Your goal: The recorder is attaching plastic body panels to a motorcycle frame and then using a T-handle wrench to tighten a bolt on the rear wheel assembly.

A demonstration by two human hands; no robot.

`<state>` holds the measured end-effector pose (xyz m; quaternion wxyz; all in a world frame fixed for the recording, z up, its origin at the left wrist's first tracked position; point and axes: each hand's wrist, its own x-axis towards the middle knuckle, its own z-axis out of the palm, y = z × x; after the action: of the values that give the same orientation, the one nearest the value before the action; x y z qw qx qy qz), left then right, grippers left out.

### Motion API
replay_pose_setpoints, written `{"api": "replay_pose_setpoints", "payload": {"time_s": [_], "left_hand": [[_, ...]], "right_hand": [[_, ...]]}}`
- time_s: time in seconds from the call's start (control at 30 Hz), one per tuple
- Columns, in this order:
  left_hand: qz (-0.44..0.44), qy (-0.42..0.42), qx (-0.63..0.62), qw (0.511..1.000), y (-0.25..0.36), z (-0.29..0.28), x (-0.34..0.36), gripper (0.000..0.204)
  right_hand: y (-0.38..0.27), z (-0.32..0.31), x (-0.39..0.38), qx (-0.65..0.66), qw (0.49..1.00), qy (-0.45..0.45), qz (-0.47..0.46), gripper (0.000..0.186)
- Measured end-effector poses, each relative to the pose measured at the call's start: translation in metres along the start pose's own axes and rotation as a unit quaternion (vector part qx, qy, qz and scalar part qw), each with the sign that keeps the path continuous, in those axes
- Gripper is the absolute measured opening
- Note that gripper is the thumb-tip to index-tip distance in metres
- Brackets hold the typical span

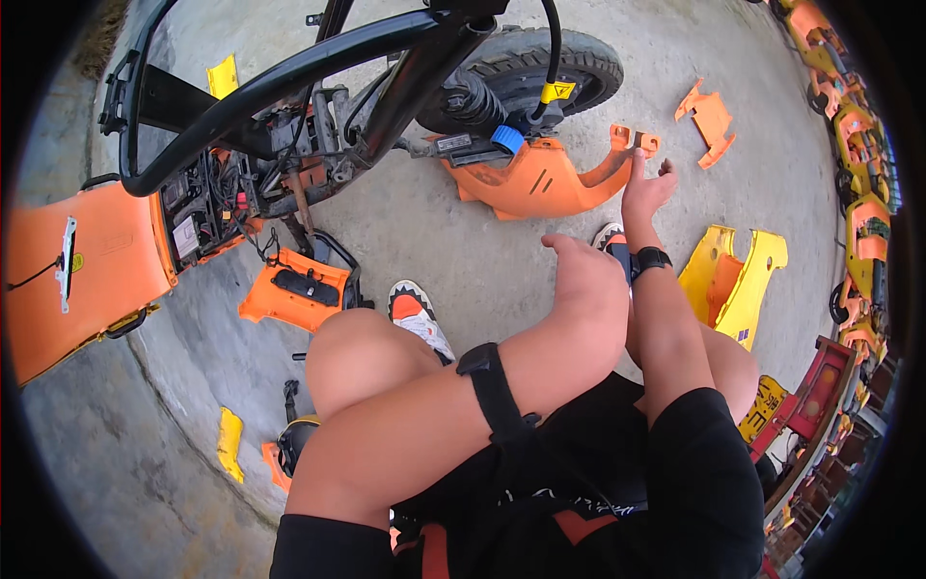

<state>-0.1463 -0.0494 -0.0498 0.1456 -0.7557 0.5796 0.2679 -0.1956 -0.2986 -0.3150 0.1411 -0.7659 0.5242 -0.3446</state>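
Just above the centre of the frame, the left hand (584, 275) bends at the wrist with one digit pointing up and left; its other fingers are hidden, so its hold cannot be told. Right of it, the right hand (648, 195) is loosely open, a fingertip at the end tab of a curved orange panel (531, 183), which lies upper centre on the concrete floor (386, 222); whether they touch is unclear. A yellow panel (760, 275) lies at the right, an orange cover (262, 301) at centre left. Beyond, a black tubular frame (318, 64) fills the upper left, beside a knobbly tyre (588, 68). A small orange piece (712, 121) lies upper right, before a row of vehicles (865, 232).
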Motion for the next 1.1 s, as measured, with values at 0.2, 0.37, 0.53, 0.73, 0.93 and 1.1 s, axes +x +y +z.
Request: {"api": "replay_pose_setpoints", "payload": {"time_s": [0.2, 0.37, 0.53, 0.73, 0.93, 1.1], "left_hand": [[0.002, 0.008, -0.024, 1.000, -0.013, 0.004, 0.023, 0.060], [0.009, -0.015, 0.001, 1.000, -0.010, 0.008, 0.034, 0.057], [0.018, -0.034, -0.001, 0.999, -0.012, 0.010, 0.049, 0.056], [0.055, -0.061, 0.011, 0.997, -0.014, 0.013, 0.062, 0.051], [0.027, -0.019, 0.013, 0.999, -0.023, 0.024, 0.061, 0.050], [0.025, -0.028, 0.018, 0.999, -0.042, 0.029, 0.062, 0.049]], "right_hand": [[0.023, 0.018, 0.021, 0.154, 0.965, -0.213, -0.027, 0.097], [0.027, 0.034, 0.028, 0.237, 0.947, -0.209, 0.059, 0.082], [0.001, 0.024, 0.013, 0.140, 0.989, -0.035, 0.018, 0.070], [-0.063, -0.018, -0.027, 0.216, 0.975, -0.043, 0.032, 0.046], [-0.104, 0.011, -0.006, 0.234, 0.909, -0.315, -0.140, 0.046], [-0.117, 0.018, 0.002, 0.225, 0.857, -0.449, -0.116, 0.047]]}}
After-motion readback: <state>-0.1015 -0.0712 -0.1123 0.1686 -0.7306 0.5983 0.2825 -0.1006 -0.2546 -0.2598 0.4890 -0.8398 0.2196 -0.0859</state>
